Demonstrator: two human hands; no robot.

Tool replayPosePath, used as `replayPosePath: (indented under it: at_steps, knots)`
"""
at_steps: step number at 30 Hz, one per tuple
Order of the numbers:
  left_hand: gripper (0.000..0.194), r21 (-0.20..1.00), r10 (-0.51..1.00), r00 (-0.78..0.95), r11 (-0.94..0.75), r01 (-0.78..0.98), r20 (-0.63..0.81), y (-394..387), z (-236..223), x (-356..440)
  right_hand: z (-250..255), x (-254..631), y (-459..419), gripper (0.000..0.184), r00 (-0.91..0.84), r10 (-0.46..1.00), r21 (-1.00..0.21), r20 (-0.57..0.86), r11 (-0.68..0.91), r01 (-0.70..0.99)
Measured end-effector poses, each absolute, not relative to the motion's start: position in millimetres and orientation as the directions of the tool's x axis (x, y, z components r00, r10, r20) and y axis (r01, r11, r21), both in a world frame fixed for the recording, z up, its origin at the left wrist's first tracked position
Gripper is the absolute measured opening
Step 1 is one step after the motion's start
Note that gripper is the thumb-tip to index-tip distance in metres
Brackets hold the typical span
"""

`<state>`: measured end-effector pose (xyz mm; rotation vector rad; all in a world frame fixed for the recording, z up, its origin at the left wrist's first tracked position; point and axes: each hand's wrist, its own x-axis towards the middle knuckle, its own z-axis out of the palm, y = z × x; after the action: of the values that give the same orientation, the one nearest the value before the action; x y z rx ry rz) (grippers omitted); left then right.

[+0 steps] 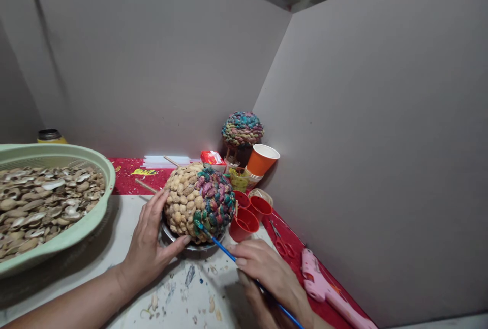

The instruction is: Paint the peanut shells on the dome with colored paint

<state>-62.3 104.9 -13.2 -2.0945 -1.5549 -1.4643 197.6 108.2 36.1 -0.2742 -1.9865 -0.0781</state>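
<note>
A ball covered in peanut shells [185,199] rests in a shallow metal bowl [204,247]. Its left part is bare tan shell; the right part carries teal, purple and dark blue paint. My left hand [150,237] grips the ball's left side, thumb low at the front and fingers up along the edge. Between the fingers of my right hand [269,270] is a blue paintbrush [224,249], its teal-wet tip touching the shells low on the ball's front. Thin sticks [146,185] show behind the ball to the left.
A green basket [109,176] of shells stands at left. Red cups [244,225] sit right of the ball, with an orange paper cup [263,160] and a painted shell ball [243,129] behind. Red scissors [284,247] and a pink glue gun [318,278] lie along the right wall.
</note>
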Motion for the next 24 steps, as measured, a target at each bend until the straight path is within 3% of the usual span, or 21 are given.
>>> replayPosePath:
  at_steps: [4,11,20,24]
  knots:
    - [0.083,0.396,0.65,-0.012,-0.448,0.802,0.76,106,-13,-62,31,201,108,0.025,-0.392,0.171,-0.099,0.904,0.975,0.198]
    - [0.083,0.379,0.64,-0.008,-0.445,0.811,0.769,106,-14,-63,39,200,108,0.031,-0.39,0.149,-0.044,0.909,0.963,0.265]
    - [0.083,0.393,0.649,-0.012,-0.445,0.804,0.761,107,-14,-63,56,203,94,0.032,-0.435,0.255,-0.137,0.864,0.948,0.286]
    - [0.083,0.398,0.652,-0.014,-0.445,0.802,0.758,107,-14,-62,59,202,95,0.033,-0.454,0.225,-0.091,0.862,0.95,0.298]
